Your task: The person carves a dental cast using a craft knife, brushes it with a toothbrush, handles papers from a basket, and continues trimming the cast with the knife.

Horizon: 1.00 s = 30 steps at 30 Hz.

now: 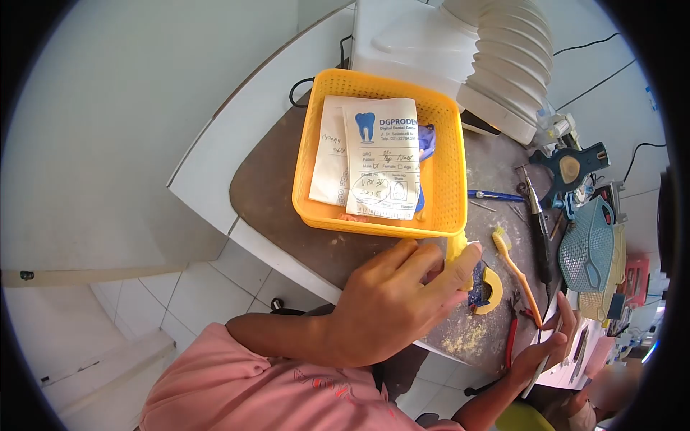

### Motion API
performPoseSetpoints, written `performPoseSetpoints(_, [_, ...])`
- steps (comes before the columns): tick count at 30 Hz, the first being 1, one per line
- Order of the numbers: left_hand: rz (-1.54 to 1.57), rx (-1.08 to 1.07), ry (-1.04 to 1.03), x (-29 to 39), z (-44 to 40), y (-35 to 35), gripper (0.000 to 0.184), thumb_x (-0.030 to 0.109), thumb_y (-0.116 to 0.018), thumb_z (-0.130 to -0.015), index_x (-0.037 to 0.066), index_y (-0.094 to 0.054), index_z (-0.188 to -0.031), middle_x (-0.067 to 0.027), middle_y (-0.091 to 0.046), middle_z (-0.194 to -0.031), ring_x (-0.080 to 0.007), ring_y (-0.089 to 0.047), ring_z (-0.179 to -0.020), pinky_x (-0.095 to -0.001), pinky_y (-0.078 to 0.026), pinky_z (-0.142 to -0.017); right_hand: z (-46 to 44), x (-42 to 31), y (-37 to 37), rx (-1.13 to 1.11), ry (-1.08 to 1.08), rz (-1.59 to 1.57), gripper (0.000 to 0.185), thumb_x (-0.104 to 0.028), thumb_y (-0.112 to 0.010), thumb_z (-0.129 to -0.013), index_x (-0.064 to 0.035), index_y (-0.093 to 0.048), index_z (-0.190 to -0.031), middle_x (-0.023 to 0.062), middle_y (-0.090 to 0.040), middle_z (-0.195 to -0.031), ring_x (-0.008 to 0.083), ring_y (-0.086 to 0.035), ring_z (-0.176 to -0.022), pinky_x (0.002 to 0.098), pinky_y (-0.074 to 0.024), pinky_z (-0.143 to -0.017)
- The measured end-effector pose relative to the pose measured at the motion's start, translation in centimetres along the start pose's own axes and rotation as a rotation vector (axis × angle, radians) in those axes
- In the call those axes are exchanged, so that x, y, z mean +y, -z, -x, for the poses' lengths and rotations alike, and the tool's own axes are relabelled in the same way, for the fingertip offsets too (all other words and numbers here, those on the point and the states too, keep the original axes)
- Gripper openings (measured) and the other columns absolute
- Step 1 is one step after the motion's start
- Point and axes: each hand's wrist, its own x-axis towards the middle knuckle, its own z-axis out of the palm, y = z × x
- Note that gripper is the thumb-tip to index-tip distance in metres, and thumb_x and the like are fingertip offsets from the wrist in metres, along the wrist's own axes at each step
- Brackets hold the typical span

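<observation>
My left hand [392, 302] is closed, with a yellow piece [457, 253] between its thumb and fingers, just below the corner of a yellow basket [305, 172]. Two paper slips [381, 154] with print and handwriting lie in the basket, partly over a blue-purple item [427, 141]. My right hand [550, 345] is at the lower right, wrapped round a thin metal tool [534, 376]. Between my hands, a yellow horseshoe-shaped model [491, 292] rests on the brown work surface beside yellow powder [463, 337].
An orange-handled brush [522, 279], a black handpiece [540, 241], a blue tool [496, 195] and red-handled pliers [511, 343] lie to the right. Beyond are blue-green baskets [589, 248], a dark stand [570, 169] and a ribbed hose [510, 61]. Another person [611, 391] is at the lower right.
</observation>
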Motion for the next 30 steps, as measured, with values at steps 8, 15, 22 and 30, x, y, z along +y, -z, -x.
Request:
performPoseSetpoints(8, [-0.127, 0.052, 0.010, -0.6, 0.7, 0.5, 0.051, 0.020, -0.078, -0.079, 0.004, -0.063, -0.125, -0.0047, -0.055, -0.078, -0.0223, -0.058, -0.070, -0.0332, -0.052, -0.065, 1.6, 1.3, -0.3, 0.105, -0.007, -0.247, 0.011, 0.000, -0.062, -0.091, -0.0008, -0.057, -0.100, 0.0069, -0.055, -0.096, 0.0134, -0.052, -0.083, 0.0262, -0.0452, -0.075])
performPoseSetpoints(15, [-0.018, 0.233, -0.050, -0.8, 0.6, 5.6, 0.030, 0.013, -0.076, -0.084, 0.003, -0.070, -0.112, 0.0000, -0.057, -0.069, -0.0109, -0.054, -0.064, -0.0264, -0.043, -0.054, 2.5, -0.1, 2.1, 0.085, -0.003, -0.302, 0.018, -0.009, -0.066, -0.092, 0.0006, -0.057, -0.104, 0.0135, -0.058, -0.093, 0.0176, -0.052, -0.077, 0.0290, -0.0451, -0.069])
performPoseSetpoints(22, [-0.233, 0.218, -0.023, -4.7, -7.3, 12.1, 0.019, 0.016, -0.069, -0.090, 0.004, -0.073, -0.103, -0.0033, -0.067, -0.079, -0.0119, -0.059, -0.073, -0.0262, -0.048, -0.069, 3.2, -2.9, 2.7, 0.106, 0.085, -0.606, 0.024, -0.017, -0.065, -0.092, 0.0018, -0.058, -0.105, 0.0145, -0.060, -0.083, 0.0165, -0.053, -0.066, 0.0261, -0.0407, -0.058])
performPoseSetpoints(30, [-0.339, -0.263, 0.110, -1.4, -11.0, 11.5, 0.035, 0.022, -0.066, -0.090, -0.008, -0.068, -0.109, -0.0263, -0.070, -0.102, -0.0351, -0.069, -0.097, -0.0393, -0.052, -0.090, 2.7, -11.2, -0.8, -0.183, 0.320, -0.666, 0.034, -0.002, -0.083, -0.067, -0.0074, -0.070, -0.098, 0.0095, -0.067, -0.078, 0.0185, -0.062, -0.058, 0.0278, -0.0471, -0.049])
